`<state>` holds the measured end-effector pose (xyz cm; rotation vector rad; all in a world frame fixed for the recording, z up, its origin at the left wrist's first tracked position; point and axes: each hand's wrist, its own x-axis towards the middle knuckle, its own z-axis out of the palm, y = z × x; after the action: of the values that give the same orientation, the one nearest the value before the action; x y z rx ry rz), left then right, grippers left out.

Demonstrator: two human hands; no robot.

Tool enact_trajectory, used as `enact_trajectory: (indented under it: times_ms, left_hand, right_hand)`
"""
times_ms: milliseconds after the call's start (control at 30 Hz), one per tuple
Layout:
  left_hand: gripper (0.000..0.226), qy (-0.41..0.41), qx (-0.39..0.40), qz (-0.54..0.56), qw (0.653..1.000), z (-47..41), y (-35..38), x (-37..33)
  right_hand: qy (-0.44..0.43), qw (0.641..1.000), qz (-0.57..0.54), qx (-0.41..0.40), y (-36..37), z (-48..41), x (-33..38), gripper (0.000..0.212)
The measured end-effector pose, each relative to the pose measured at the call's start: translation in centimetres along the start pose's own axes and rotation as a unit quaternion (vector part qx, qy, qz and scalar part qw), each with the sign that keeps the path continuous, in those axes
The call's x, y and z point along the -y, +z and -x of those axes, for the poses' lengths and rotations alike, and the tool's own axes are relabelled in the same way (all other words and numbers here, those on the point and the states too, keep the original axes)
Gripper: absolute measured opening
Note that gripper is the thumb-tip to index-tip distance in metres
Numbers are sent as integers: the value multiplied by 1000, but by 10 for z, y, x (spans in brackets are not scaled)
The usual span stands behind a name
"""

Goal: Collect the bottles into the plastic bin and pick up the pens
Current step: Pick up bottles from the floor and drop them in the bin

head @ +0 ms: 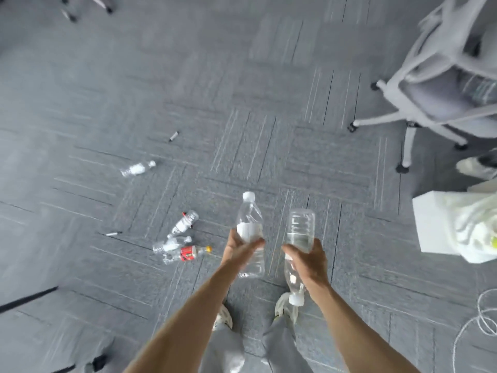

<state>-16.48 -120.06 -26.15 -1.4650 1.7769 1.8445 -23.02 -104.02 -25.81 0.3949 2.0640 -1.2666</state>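
Fingers [298,254] of both hands (curled) clasp bottles [248,232].

The floor [188,76] under me was grey carpet tile with a ribbed pattern. On it, to my left, lay a cluster of three bottles: one with a red cap [184,223], a clear one [172,244] and a red-labelled one with a yellow cap [187,253], the last two touching. A lone bottle [137,168] lay farther off. Two pens rested apart: one [113,233] near the cluster, one [173,136] beyond. An office chair [430,103] stood on its castors at right; a white cable [484,319] coiled nearby.
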Motion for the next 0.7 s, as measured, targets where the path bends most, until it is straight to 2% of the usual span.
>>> enact_trajectory:
  times_ms: [33,167,267,300,367,433,567,700]
  left_hand:
    - [50,5,-2,6,1000,19,-1,-10]
    - [52,18,21,21,999,89,-2,-48]
    - [84,37,55,8,998,119,-2,-64]
    - [80,44,67,13,997,128,-2,-71]
    - [50,67,86,16,994,147,-2,-87]
    - [37,95,110,-14,989,158,-3,-98]
    - [34,142,165,-85,972,176,-13,-109]
    - [48,177,176,-133,959,186,-28,-108]
  right_hand:
    - [-3,1000,-3,-6,-9,15,10,70]
    - [-31,999,-36,-26,-45,75,48,56]
    - [-51,996,-54,-53,-63,109,65,58]
    - [-55,994,-69,-61,-67,119,71,53]
    - [-75,989,-100,-74,-75,133,80,36]
    - [-101,982,-129,-90,-79,146,85,31]
    - [-128,966,-174,-143,-75,174,79,33]
    - [-128,935,-230,-239,-63,203,61,33]
